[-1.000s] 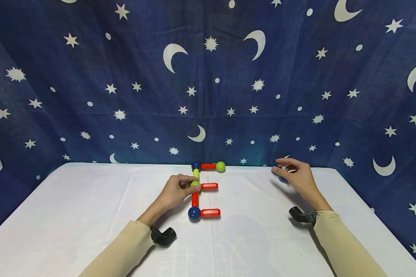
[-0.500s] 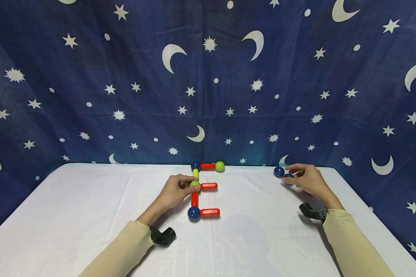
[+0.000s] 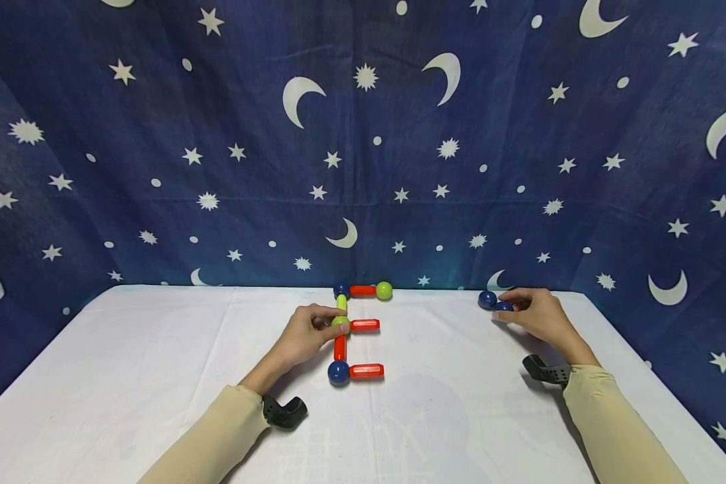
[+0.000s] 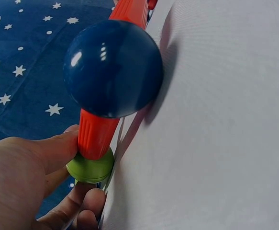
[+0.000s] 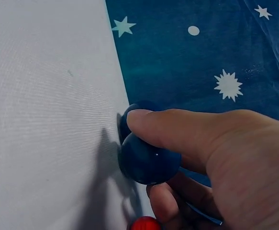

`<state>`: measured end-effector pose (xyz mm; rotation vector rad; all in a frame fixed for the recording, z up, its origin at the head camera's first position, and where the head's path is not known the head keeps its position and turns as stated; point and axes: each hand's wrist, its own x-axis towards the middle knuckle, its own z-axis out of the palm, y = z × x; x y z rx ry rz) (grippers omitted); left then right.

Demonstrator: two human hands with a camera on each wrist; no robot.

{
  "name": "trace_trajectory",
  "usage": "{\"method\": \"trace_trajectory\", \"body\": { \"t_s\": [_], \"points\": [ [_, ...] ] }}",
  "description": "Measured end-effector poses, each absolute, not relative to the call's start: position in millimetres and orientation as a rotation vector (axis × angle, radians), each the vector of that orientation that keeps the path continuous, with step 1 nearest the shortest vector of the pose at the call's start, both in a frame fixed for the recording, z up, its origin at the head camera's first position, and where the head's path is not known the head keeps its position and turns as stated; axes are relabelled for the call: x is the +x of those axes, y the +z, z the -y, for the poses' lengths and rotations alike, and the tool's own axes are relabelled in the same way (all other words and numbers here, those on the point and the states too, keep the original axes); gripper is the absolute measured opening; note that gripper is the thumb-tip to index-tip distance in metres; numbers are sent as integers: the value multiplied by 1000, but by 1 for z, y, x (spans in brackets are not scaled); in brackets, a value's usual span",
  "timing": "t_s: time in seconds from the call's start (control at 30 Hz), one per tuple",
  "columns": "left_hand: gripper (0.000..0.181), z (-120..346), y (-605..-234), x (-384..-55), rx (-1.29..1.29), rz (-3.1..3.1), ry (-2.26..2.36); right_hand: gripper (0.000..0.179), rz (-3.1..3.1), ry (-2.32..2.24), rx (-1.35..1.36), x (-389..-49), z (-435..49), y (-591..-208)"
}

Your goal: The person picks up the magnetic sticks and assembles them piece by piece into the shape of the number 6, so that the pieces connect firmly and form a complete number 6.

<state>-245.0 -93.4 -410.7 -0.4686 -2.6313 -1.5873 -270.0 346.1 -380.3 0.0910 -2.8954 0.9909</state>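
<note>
An E-shaped construction of coloured rods and balls lies on the white table. My left hand (image 3: 299, 336) pinches its middle green ball (image 3: 341, 324) between thumb and fingers. Red rods (image 3: 366, 371) point right from it, and a blue ball (image 4: 114, 69) forms the near corner. A yellow-green rod (image 3: 341, 302) leads to the far blue ball (image 3: 341, 290); a red rod there ends in another green ball (image 3: 384, 290). At the back right, my right hand (image 3: 538, 316) pinches a loose blue ball (image 5: 149, 159). Another loose blue ball (image 3: 487, 300) sits beside it, overlapping in the right wrist view.
The white table (image 3: 435, 417) ends at a dark blue cloth (image 3: 363, 168) with moons and stars, close behind the balls. A red piece (image 5: 146, 224) shows at the bottom of the right wrist view. Black wrist straps (image 3: 286, 412) sit below both hands.
My right hand has moved right, off the left loose blue ball and onto the one beside it. It holds nearly still over the last half second. My left hand stays on the green ball.
</note>
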Motion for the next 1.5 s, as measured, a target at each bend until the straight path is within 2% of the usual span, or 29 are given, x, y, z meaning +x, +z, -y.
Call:
{"method": "trace_trajectory", "body": {
  "t_s": [0.4,0.6,1.03,1.5],
  "points": [
    [28,94,-411,-245,-460,2637,-1606,60,2838,1033,129,-267,-333,-365],
    [28,94,-412,-246,-454,2637,-1606,55,2793,1111,215,-264,-311,-365],
    [27,94,-410,-245,-470,2631,-1600,40,2749,1345,563,-262,-235,-387],
    [28,94,-410,-246,-448,2644,-1612,33,2717,1442,639,-266,-185,-405]
  ]
}}
